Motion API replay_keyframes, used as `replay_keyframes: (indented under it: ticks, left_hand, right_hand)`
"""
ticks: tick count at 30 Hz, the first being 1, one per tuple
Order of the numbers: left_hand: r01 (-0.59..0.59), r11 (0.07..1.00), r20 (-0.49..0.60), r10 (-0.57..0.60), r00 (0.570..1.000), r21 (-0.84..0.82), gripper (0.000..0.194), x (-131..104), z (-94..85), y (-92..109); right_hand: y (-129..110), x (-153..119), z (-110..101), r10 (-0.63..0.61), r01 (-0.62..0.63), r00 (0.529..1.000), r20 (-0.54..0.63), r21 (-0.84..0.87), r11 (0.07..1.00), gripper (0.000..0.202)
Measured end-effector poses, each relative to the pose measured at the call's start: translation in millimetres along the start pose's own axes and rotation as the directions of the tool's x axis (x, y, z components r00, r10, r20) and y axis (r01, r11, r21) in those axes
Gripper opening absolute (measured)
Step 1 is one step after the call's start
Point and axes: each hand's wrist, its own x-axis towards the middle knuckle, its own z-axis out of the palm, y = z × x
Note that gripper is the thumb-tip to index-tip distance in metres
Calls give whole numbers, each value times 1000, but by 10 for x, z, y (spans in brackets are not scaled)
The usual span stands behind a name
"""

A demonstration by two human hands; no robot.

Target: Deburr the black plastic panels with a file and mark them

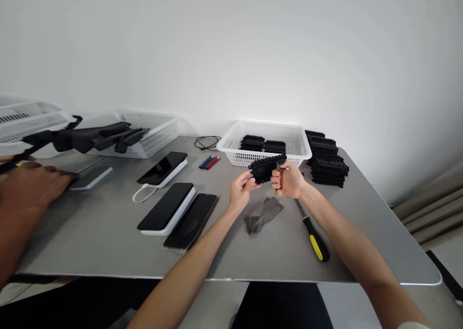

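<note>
My left hand (pixel 241 190) grips one end of a black plastic piece with toothed edges (pixel 263 171), held above the table in front of a white basket. In my right hand (pixel 289 180) is an orange lighter (pixel 279 178), its top right against or very near the piece's right end; I cannot see a flame. Below my hands lies a crumpled grey cloth (pixel 263 216). Under my right forearm rests a black and yellow screwdriver (pixel 315 239), its shaft tip hidden near my wrist.
The white basket (pixel 231 140) holds several similar pieces (pixel 252 142); more are stacked (pixel 327 165) right of it. Blue and red lighters (pixel 211 163), a black cable (pixel 208 142), phones (pixel 191 221) and power banks (pixel 168 211) lie left. A co-worker's hand (pixel 32 186) works by black parts (pixel 90 137).
</note>
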Motion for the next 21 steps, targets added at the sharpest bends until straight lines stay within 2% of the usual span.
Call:
replay_keyframes:
  ticks: [6,10,15,19,21]
  left_hand:
    - [-15,998,23,14,1000,68,48,-33,29,16]
    - [-74,982,33,70,997,174,35,-51,43,14]
    - [-119,958,46,111,993,259,26,-62,62,20]
    - [-4,994,-13,6,1000,105,37,-39,43,6]
    - [66,998,-63,-67,996,-26,43,-13,19,-2]
  right_hand:
    - [138,74,54,48,-44,996,69,-56,997,18]
    - [231,110,111,81,-71,993,92,-104,992,18]
    - [302,84,194,64,-33,986,156,-193,981,19]
    - [229,27,206,-50,104,976,211,-249,963,30]
    - [150,18,160,-216,239,970,112,-260,936,33]
